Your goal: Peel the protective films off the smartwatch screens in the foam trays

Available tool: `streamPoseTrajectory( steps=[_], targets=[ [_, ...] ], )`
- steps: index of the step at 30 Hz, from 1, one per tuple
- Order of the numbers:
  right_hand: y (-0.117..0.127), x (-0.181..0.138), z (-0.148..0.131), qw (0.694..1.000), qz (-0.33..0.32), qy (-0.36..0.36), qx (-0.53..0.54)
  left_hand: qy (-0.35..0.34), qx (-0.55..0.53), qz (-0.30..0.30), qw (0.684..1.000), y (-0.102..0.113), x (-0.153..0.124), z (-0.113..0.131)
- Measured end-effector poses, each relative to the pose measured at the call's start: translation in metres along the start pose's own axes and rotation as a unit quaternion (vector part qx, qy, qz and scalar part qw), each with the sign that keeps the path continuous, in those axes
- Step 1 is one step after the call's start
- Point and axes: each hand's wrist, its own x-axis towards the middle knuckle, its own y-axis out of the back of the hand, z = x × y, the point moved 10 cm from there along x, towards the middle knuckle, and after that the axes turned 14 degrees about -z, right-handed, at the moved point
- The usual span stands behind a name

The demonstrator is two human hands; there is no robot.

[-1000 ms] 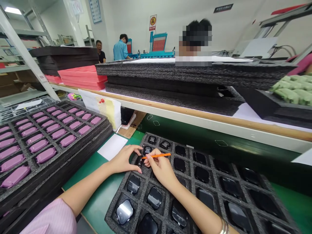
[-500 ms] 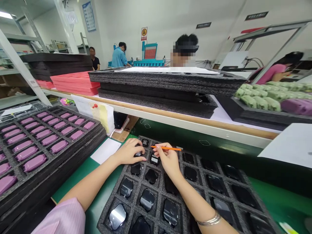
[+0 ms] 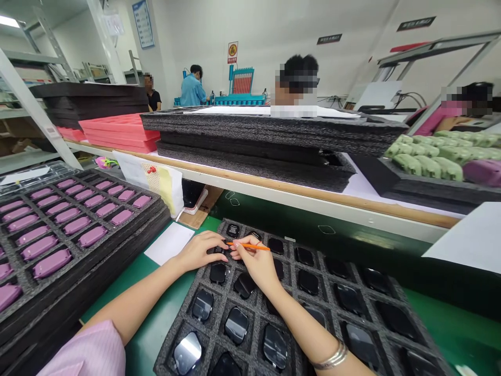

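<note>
A dark foam tray [image 3: 391, 324] with several pockets of small black glossy parts lies on the green mat in front of me. My left hand [image 3: 199, 250] rests on the tray's far left corner, fingers curled over one black part [image 3: 217, 250] in its pocket. My right hand [image 3: 254, 263] meets it from the right, pinching a thin orange stick [image 3: 250, 246] whose near tip points at that same part. Black parts [image 3: 218, 273] fill the pockets just below my hands.
Left of me stands a stack of dark foam trays [image 3: 117, 245] filled with purple parts [image 3: 52, 262]. A white sheet [image 3: 169, 243] lies on the green mat. A shelf [image 3: 305, 196] above carries black and red foam stacks and green parts [image 3: 426, 156]. Other people work beyond it.
My right hand has moved left and down with the orange stick, closing against my left hand over the same pocket. The left hand has stayed on the tray corner.
</note>
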Motion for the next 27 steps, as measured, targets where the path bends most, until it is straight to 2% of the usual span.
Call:
streamPoseTrajectory(
  steps=[7, 14, 20, 24, 27],
  targets=[
    [-0.002, -0.004, 0.000, 1.000, -0.001, -0.007, -0.006, 0.008, -0.025, 0.001, 1.000, 0.003, 0.000, 0.000],
    [-0.003, -0.005, 0.001, 1.000, -0.002, -0.011, -0.009, 0.088, -0.087, 0.054, 0.991, 0.006, -0.008, -0.016],
    [-0.006, -0.003, 0.001, 1.000, -0.007, -0.014, -0.019, 0.113, -0.100, 0.052, 0.987, 0.004, -0.008, -0.022],
    [0.003, -0.002, -0.008, 1.000, 0.003, -0.006, -0.019, 0.100, -0.076, 0.030, 0.992, 0.005, -0.004, -0.012],
    [0.026, -0.005, -0.019, 0.999, 0.040, 0.013, -0.016, 0.069, -0.042, 0.008, 0.997, 0.005, 0.002, 0.008]
  ],
)
